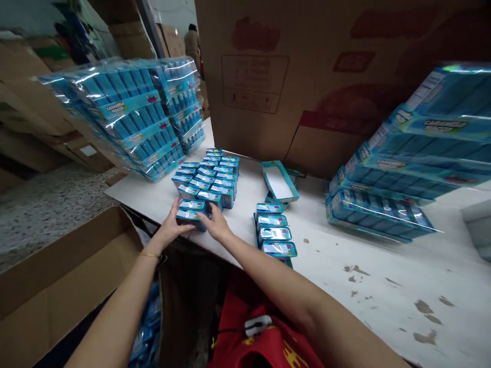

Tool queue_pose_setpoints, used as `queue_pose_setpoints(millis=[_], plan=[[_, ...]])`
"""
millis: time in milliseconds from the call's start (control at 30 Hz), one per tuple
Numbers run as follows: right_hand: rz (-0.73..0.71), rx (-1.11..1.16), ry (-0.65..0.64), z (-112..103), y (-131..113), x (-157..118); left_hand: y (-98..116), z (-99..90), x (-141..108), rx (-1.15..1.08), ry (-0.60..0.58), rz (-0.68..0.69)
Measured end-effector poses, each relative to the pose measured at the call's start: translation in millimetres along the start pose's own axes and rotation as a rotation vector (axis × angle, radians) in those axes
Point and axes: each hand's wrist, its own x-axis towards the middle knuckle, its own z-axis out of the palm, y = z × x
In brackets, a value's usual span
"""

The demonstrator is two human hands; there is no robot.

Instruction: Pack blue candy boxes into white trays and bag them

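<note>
Two small blue boxes (191, 209) stand at the table's near edge, with my left hand (171, 225) closed around their left side. My right hand (215, 221) is at their right side, fingers bent against the boxes at the front of the group. Behind them, several upright blue boxes (224, 176) are packed in uneven rows. To the right of my hands, a short row of blue boxes (275, 234) sits in or beside a tray whose edge barely shows. An open blue tray (280, 182) with a white inside lies farther back.
Wrapped stacks of blue packs stand at the left (130, 117) and right (387, 163) of the white table (318, 266). A large cardboard box (253, 128) rises behind. An open carton (72, 276) with blue boxes inside is below left. A person (192, 43) stands far back.
</note>
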Motion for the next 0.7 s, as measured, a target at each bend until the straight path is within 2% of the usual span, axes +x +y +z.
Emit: queue_pose_setpoints(millis=[67,133,233,300,400,467,533,600,700], plan=[[-0.016,-0.024,-0.049,9.1,2.9,-0.2,-2.7,3.5,-4.7,-0.116,0.011,-0.032],[-0.048,-0.031,-0.064,6.1,4.6,-13.3,-2.3,11.9,-14.8,-0.160,0.024,-0.060],[-0.124,-0.081,-0.016,-15.4,4.5,-39.0,0.7,32.8,-38.4,-0.161,0.026,-0.060],[-0.257,-0.226,-0.005,-31.5,3.0,-48.9,1.8,49.6,-53.9,-0.153,0.018,-0.032],[-0.431,-0.487,-0.138,-45.6,-1.4,-48.9,3.3,72.2,-66.7,-0.173,0.024,0.008],[-0.436,-0.586,-0.195,-48.5,-6.5,-47.7,8.0,82.6,-69.9,-0.194,0.053,0.001],[-0.431,-0.633,-0.180,-51.2,-12.9,-55.7,17.7,89.4,-76.0,-0.194,0.072,-0.014],[-0.452,-0.652,-0.152,-58.8,-19.1,-79.1,30.7,95.4,-91.8,-0.165,0.056,-0.016],[-0.517,-0.624,-0.141,-84.3,-24.5,-140.7,46.6,106.1,-133.3,-0.148,-0.040,0.054]])
